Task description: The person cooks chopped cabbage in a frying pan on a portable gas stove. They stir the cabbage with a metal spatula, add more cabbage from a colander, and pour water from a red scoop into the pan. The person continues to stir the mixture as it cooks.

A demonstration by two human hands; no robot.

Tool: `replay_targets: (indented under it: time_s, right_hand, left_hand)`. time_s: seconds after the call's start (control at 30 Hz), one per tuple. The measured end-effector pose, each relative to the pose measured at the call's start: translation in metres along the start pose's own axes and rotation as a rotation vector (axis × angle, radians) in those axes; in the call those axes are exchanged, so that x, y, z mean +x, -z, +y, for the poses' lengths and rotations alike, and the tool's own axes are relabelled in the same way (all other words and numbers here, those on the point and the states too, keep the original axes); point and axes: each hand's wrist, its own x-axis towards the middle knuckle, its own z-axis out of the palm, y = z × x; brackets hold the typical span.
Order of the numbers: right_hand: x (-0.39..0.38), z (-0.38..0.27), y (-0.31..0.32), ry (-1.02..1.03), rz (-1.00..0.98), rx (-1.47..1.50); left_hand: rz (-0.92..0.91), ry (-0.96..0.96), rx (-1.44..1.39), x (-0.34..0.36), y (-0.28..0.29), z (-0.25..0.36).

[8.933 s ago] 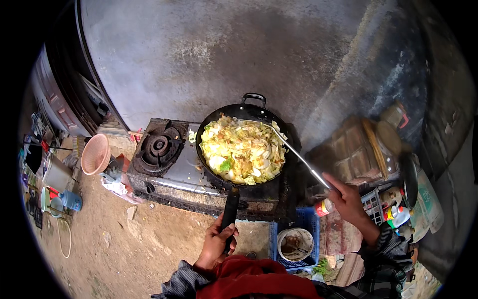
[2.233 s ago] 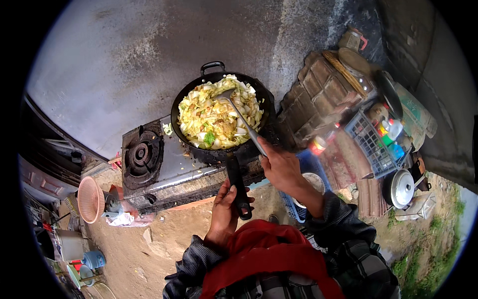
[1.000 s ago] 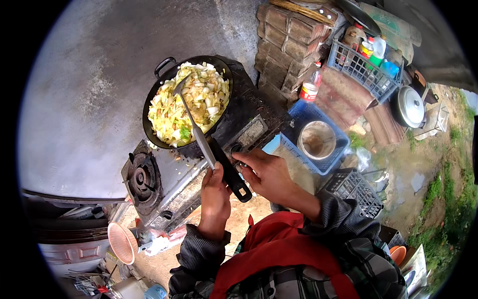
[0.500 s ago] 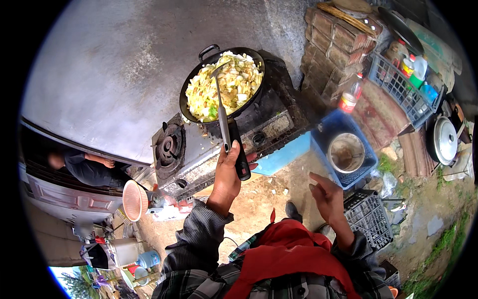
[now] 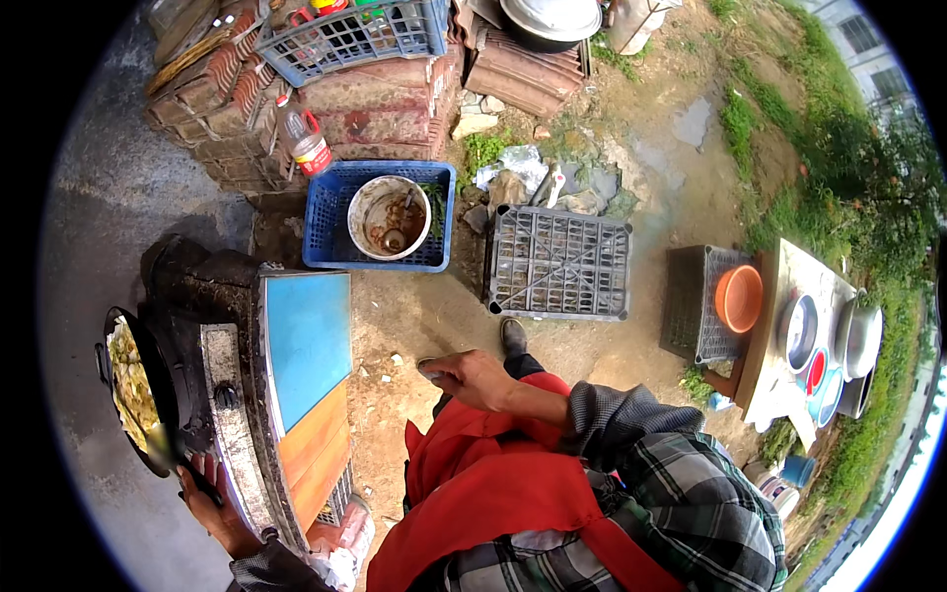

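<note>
Left hand [image 5: 212,498], lower left, fingers wrapped round black wok [image 5: 133,390] handle; wok w/ yellowish veg sits at left edge on stove [image 5: 232,395]. Right hand [image 5: 473,377], centre, empty, fingers loosely curled. Bottle w/ red-white label [image 5: 304,143] upper left, beside blue crate [image 5: 326,232] holding a bucket.
</note>
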Motion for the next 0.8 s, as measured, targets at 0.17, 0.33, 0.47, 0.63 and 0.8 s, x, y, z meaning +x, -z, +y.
replay_targets:
  time_s: [0.17,0.33,0.47,0.63,0.8]
  right_hand:
    - [-0.019,0.048,0.046,-0.361,0.073,0.137]
    - [-0.057,0.101,0.057,-0.489,0.225,0.407]
    - [-0.087,0.134,0.058,-0.514,0.220,0.512]
    - [-0.095,0.270,0.088,-0.426,-0.157,0.268]
    - [-0.039,0.212,0.111,-0.572,-0.027,0.760]
  left_hand:
    - [0.041,-0.054,0.098,0.006,0.003,0.007]
    - [-0.006,-0.145,-0.031,-0.031,-0.028,-0.006]
    - [0.150,-0.162,-0.133,-0.060,-0.046,0.019]
    - [0.231,-0.138,-0.204,-0.075,-0.041,0.009]
    - [0.183,-0.160,-0.311,-0.071,-0.045,-0.006]
